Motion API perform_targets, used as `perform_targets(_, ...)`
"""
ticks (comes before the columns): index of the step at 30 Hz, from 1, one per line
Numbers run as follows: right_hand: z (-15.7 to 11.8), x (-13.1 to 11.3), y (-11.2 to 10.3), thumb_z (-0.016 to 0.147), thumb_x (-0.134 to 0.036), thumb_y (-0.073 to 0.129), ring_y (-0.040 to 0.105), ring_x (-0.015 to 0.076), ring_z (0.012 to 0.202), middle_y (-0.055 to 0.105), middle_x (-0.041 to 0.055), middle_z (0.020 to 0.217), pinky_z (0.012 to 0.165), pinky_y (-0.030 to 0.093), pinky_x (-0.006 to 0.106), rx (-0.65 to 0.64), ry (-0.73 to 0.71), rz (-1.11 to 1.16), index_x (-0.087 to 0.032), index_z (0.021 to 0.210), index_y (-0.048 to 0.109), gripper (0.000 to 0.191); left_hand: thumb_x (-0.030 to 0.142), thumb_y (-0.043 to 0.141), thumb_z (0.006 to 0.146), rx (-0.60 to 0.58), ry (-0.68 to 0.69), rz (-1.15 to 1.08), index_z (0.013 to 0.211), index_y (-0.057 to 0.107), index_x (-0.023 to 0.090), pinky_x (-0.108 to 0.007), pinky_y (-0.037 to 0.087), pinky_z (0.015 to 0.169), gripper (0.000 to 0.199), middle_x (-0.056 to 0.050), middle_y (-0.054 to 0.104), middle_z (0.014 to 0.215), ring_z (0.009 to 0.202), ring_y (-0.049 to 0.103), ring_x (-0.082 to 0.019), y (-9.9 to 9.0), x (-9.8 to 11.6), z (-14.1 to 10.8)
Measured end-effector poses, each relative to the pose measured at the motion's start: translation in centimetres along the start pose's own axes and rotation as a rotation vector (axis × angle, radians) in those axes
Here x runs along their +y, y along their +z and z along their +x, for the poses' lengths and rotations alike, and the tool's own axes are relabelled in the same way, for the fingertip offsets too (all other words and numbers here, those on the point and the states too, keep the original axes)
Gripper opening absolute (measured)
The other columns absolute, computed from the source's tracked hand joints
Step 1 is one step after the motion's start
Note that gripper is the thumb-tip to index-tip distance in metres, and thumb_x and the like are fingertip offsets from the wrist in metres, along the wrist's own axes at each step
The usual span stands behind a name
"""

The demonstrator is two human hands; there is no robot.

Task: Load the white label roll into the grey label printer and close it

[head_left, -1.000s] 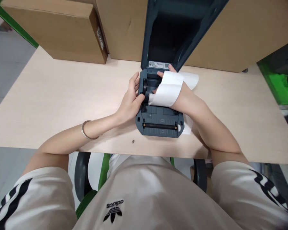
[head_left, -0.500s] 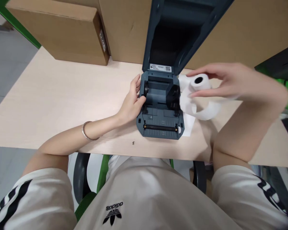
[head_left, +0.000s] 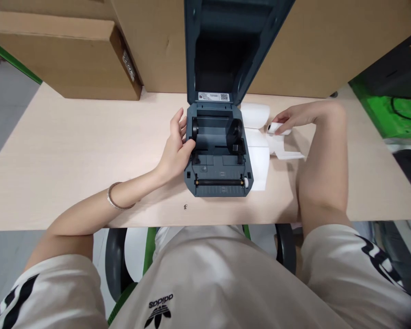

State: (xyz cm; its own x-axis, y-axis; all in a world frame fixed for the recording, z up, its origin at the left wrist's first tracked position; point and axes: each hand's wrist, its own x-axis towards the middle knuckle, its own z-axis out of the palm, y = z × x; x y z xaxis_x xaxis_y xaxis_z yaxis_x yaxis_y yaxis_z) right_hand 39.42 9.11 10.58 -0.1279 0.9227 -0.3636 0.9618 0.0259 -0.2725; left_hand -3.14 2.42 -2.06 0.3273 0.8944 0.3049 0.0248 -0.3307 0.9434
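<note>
A dark blue-grey label printer [head_left: 215,132] stands in the middle of the table with its lid [head_left: 198,27] raised. Its inside shows black roll holders, a roller near the front and no roll. My left hand [head_left: 176,148] grips the printer's left side, thumb over the rim. To the printer's right, my right hand [head_left: 299,114] has its fingers round a small white paper roll [head_left: 283,130], low at the tabletop. A loose strip of paper [head_left: 287,154] trails from that roll. Between roll and printer lie a wider white paper roll [head_left: 256,115] and its paper [head_left: 259,167].
A cardboard box [head_left: 58,64] rests at the back left of the wooden table [head_left: 89,151]. Large cardboard [head_left: 294,55] stands behind the printer. A green item with a black cable [head_left: 393,114] is at the right. A small dark mark [head_left: 185,207] lies near the front edge.
My right hand has lowered the small paper roll to the tabletop, away from the printer, and the roll now lies on its side. My left hand stays on the printer. The view has shifted slightly.
</note>
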Motion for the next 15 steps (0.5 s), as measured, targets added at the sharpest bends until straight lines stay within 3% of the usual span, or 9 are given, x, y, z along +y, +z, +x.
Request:
perform_targets(2,0.2,0.1,0.1,0.101,-0.032,0.084,0.082,0.0206,0.110,0.091,0.0116,0.122,0.107,0.057,0.035,-0.126,0.070,-0.019,-0.014,0.118,0.095,0.027,0.062,0.077,0.103,-0.005,0.018,0.013,0.183,0.023,0.049,-0.061,0.053,0.144,0.098,-0.007,0.045,0.196,0.176,0.055,-0.035,-0.3,-0.4,0.0)
perform_targets(5,0.7,-0.2,-0.1,0.104,-0.031,0.081,0.078,0.0271,0.132,0.089,0.0105,0.136,0.116,0.052,0.037,-0.171,0.172,-0.056,-0.017,0.131,0.094,0.032,0.060,0.075,0.105,-0.031,0.074,0.028,0.184,0.019,0.048,-0.061,0.055,0.143,0.097,-0.007,0.044,0.197,0.176,0.056,-0.035,-0.7,-1.2,0.2)
perform_targets(9,1.1,-1.2,-0.1,0.103,-0.022,0.086,0.076,0.0310,0.133,0.087,0.0118,0.143,0.109,0.051,0.039,-0.206,0.271,-0.121,-0.020,0.144,0.091,0.042,0.059,0.070,0.110,-0.058,0.122,0.050,0.186,0.014,0.047,-0.061,0.053,0.145,0.095,-0.007,0.041,0.199,0.177,0.054,-0.035,-0.8,-1.9,0.3)
perform_targets(15,0.3,-3.3,0.3,0.111,-0.023,0.079,0.074,0.0247,0.135,0.079,0.0165,0.160,0.100,0.048,0.032,-0.169,0.237,-0.124,-0.011,0.161,0.079,0.052,0.057,0.068,0.110,-0.022,0.122,0.068,0.187,0.015,0.046,-0.062,0.049,0.147,0.094,-0.007,0.043,0.197,0.176,0.056,-0.035,-0.5,-1.9,0.2)
